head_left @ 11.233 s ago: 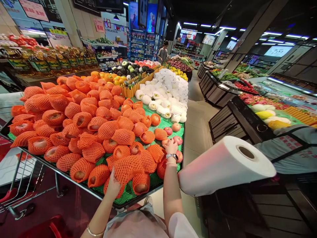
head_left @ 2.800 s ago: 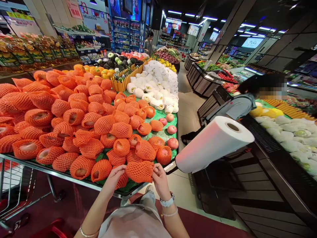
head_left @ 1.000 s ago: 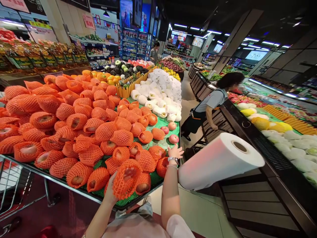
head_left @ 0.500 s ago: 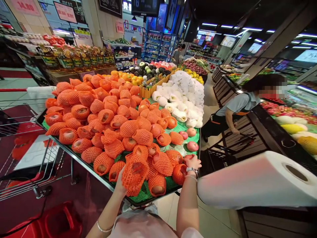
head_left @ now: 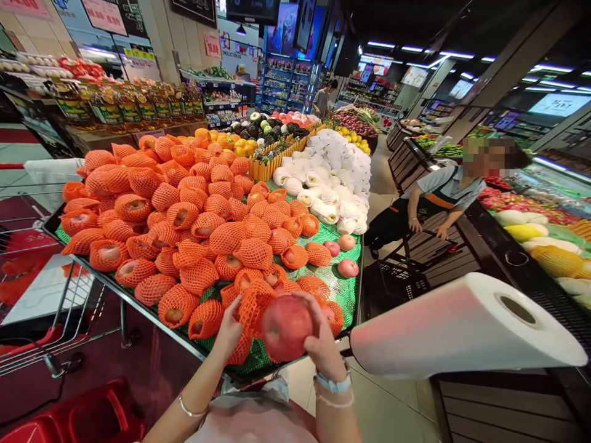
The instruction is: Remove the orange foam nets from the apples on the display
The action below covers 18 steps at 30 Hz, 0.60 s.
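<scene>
A bare red apple (head_left: 287,327) is gripped in my right hand (head_left: 323,341), held up over the near edge of the fruit stand. Close on its left, my left hand (head_left: 229,329) holds an orange foam net sleeve (head_left: 255,307), whose mouth faces the apple. Apple and sleeve overlap in view; I cannot tell whether they touch. Behind both hands lies a heap of apples in orange foam nets (head_left: 184,215). Three unwrapped apples (head_left: 348,267) rest on the green mat (head_left: 344,295) at the stand's right side.
A large roll of plastic bags (head_left: 443,332) juts out at the right. Beyond it a person (head_left: 434,197) leans over a black basket (head_left: 401,280). White-netted fruit (head_left: 327,191) fills the stand's far right. A shopping cart (head_left: 69,307) stands at the left.
My right hand has come from the stand's right corner to the middle with an apple in it. The left hand still holds the net sleeve. The person at right has turned.
</scene>
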{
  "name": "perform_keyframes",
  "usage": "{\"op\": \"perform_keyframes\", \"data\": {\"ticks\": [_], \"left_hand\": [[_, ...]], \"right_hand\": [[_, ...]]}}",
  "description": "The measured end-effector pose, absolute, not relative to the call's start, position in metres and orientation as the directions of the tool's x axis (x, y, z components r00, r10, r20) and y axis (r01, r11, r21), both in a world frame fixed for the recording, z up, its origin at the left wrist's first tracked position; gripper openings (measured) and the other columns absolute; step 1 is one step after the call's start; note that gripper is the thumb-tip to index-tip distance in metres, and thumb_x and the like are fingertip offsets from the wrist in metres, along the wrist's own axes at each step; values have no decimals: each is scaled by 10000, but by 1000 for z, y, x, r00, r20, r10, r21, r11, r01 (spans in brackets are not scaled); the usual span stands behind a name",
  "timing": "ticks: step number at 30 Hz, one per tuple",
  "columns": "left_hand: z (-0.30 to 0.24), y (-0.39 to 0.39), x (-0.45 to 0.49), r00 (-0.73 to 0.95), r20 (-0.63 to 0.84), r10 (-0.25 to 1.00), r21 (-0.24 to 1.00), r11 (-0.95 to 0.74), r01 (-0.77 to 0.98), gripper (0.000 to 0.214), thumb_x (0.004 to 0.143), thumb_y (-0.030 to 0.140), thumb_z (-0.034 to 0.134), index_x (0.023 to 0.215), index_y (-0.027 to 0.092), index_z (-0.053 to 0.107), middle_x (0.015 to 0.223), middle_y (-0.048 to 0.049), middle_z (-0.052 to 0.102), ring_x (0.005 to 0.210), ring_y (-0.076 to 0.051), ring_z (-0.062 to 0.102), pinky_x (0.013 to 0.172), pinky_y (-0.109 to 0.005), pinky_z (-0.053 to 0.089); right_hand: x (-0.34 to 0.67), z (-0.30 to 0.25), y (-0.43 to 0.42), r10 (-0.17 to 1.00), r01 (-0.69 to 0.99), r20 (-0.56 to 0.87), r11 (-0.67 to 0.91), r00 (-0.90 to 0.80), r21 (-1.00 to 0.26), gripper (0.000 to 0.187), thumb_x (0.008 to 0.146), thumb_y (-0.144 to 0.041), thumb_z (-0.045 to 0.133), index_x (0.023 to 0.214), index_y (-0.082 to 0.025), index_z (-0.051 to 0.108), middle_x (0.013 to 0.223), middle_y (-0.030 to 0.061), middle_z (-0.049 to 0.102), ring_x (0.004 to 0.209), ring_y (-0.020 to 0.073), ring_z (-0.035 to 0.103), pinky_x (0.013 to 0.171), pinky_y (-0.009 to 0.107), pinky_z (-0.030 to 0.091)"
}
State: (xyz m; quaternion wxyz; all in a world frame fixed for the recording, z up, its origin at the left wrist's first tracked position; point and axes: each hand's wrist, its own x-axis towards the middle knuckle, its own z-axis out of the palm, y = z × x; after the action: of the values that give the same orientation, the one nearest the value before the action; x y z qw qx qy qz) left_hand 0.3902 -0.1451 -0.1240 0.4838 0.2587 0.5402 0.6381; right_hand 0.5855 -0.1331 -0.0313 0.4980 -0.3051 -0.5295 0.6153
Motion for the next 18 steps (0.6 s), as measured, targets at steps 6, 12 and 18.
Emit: {"op": "perform_keyframes", "data": {"ticks": [6, 12, 18], "left_hand": [[-114, -140, 394, -325, -229, 918, 935, 115, -334, 639, 393, 431, 885, 953, 171, 724, 1020, -129, 767, 1031, -369, 683, 915, -469, 540], [-105, -147, 395, -41, -81, 996, 997, 81, -5, 769, 597, 484, 799, 1262, 162, 587, 1384, -185, 579, 1285, -379, 523, 1060, -486, 435], [-98, -151, 404, 21, -43, 999, 944, 33, 329, 731, 657, 471, 752, 1292, 173, 546, 1473, -192, 479, 1420, -384, 342, 1138, -534, 314]], "right_hand": [[585, -42, -139, 976, -68, 140, 130, -166, -989, 656, 700, -514, 781, 1261, -260, 556, 1317, 87, 578, 1231, 296, 544, 1055, 449, 442], [586, -49, -138, 972, 84, 194, 206, -130, -975, 659, 690, -321, 820, 1290, -265, 555, 1397, 87, 527, 1332, 306, 454, 1155, 507, 319], [574, -68, -126, 989, -145, 144, 149, 44, -978, 451, 786, -305, 708, 1197, -248, 530, 1311, 83, 566, 1241, 234, 534, 1103, 430, 398]]}}
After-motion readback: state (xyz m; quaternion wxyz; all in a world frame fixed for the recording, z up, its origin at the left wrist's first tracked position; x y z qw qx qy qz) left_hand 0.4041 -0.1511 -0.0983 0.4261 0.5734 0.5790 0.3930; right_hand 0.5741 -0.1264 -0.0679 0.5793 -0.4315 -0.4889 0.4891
